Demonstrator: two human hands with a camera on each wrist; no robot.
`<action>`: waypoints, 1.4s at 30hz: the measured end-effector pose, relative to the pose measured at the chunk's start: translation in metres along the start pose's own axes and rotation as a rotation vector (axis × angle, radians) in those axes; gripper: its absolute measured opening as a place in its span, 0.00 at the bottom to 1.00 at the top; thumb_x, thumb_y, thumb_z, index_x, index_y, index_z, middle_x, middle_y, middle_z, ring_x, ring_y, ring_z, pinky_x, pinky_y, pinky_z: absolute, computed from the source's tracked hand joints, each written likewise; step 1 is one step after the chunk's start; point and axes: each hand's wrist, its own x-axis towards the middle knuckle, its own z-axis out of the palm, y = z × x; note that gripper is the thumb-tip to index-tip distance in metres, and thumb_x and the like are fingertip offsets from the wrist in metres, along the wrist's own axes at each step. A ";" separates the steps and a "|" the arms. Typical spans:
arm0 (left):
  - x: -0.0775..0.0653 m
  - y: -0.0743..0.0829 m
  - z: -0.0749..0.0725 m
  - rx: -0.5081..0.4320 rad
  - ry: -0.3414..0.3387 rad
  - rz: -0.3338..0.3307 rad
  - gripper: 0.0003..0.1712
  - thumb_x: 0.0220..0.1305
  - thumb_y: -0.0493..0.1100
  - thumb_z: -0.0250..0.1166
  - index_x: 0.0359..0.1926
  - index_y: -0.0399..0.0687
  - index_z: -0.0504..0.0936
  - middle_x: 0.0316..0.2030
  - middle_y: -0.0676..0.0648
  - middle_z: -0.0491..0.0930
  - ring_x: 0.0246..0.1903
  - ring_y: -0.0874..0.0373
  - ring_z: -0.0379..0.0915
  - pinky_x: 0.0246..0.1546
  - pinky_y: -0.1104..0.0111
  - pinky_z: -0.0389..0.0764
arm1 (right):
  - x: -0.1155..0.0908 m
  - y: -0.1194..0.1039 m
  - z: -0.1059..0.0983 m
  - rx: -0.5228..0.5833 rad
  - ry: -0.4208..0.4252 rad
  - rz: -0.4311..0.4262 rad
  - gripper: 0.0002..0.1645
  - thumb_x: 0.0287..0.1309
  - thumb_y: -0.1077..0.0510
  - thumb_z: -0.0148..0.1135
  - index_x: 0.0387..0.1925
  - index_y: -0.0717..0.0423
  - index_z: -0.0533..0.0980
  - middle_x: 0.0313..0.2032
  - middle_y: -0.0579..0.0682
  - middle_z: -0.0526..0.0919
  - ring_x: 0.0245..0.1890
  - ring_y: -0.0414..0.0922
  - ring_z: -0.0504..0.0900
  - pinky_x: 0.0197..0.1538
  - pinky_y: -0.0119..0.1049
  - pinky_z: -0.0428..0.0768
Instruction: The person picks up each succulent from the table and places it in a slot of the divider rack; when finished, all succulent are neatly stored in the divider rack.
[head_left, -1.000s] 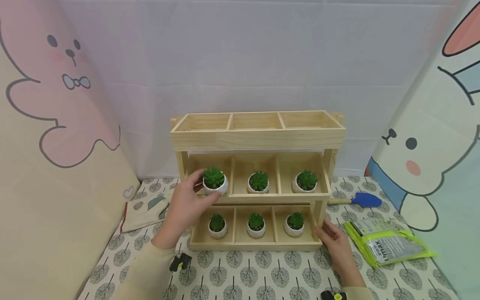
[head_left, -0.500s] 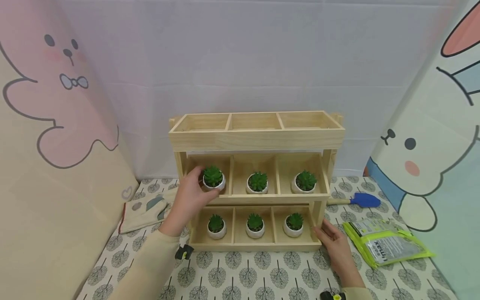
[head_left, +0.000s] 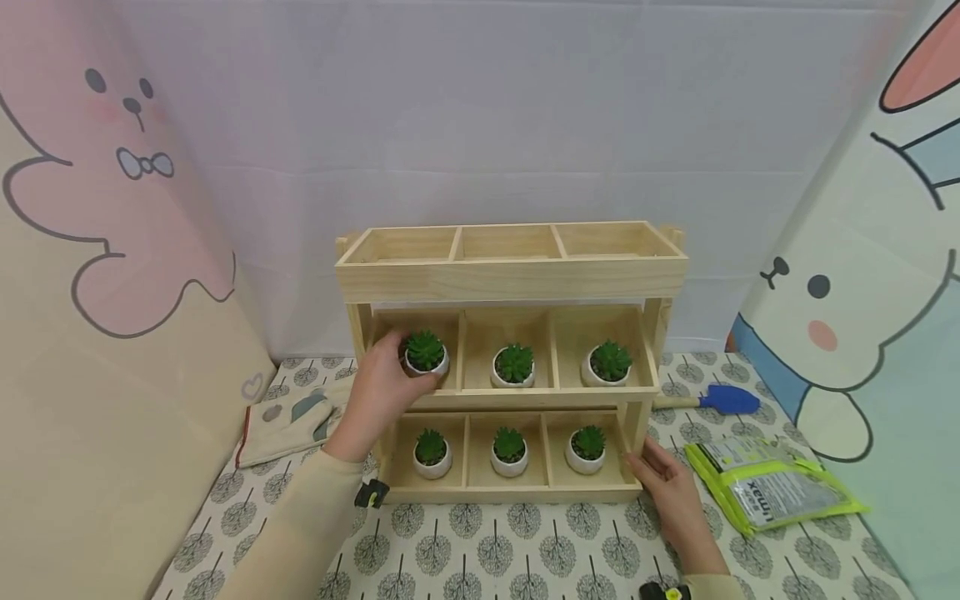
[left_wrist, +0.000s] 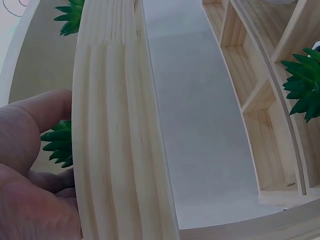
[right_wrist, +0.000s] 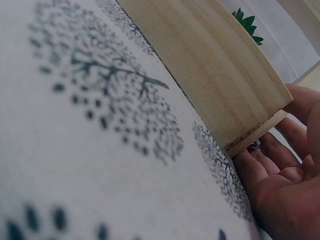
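Observation:
A three-tier wooden plant shelf (head_left: 510, 282) stands on the table, each tier split into three compartments. My left hand (head_left: 382, 387) grips a small potted succulent (head_left: 425, 352) in the left compartment of the middle tier, thumb at the pot's front. The shelf's front board hides the fingertips and pot in the left wrist view; the plant's green leaves (left_wrist: 59, 145) show beside the hand. At the lower right corner, my right hand (head_left: 671, 492) holds the shelf, its thumb on the edge and fingers behind the side panel (right_wrist: 257, 135).
Matching potted succulents stand in the other middle compartments and across the bottom tier, including one at bottom left (head_left: 432, 454). Cloth gloves (head_left: 288, 425) lie left. A blue-bladed trowel (head_left: 727, 400) and a green-edged bag (head_left: 780, 487) lie right, on a tree-print tablecloth (head_left: 495, 550).
My left hand has moved slightly back into the compartment, and the succulent sits a little deeper and lower there. The right hand keeps its place at the shelf's corner.

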 end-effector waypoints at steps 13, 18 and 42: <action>0.002 0.000 -0.003 0.020 -0.025 -0.028 0.38 0.41 0.45 0.75 0.54 0.38 0.70 0.45 0.39 0.77 0.46 0.44 0.74 0.46 0.51 0.78 | 0.000 0.000 0.001 -0.010 -0.002 0.008 0.42 0.60 0.45 0.63 0.72 0.45 0.57 0.69 0.51 0.61 0.68 0.48 0.61 0.59 0.32 0.71; 0.002 0.001 -0.004 0.012 -0.038 -0.031 0.39 0.42 0.45 0.76 0.55 0.37 0.70 0.46 0.39 0.76 0.47 0.44 0.74 0.47 0.51 0.77 | 0.000 -0.001 0.001 -0.008 -0.001 0.016 0.42 0.59 0.45 0.63 0.72 0.44 0.57 0.69 0.51 0.61 0.68 0.47 0.61 0.60 0.35 0.70; -0.012 0.003 -0.013 -0.079 -0.049 0.009 0.40 0.46 0.44 0.76 0.59 0.38 0.70 0.52 0.41 0.74 0.52 0.47 0.72 0.53 0.55 0.76 | 0.002 0.001 0.000 -0.019 0.010 0.035 0.43 0.59 0.44 0.63 0.72 0.45 0.57 0.69 0.50 0.61 0.68 0.47 0.61 0.62 0.39 0.69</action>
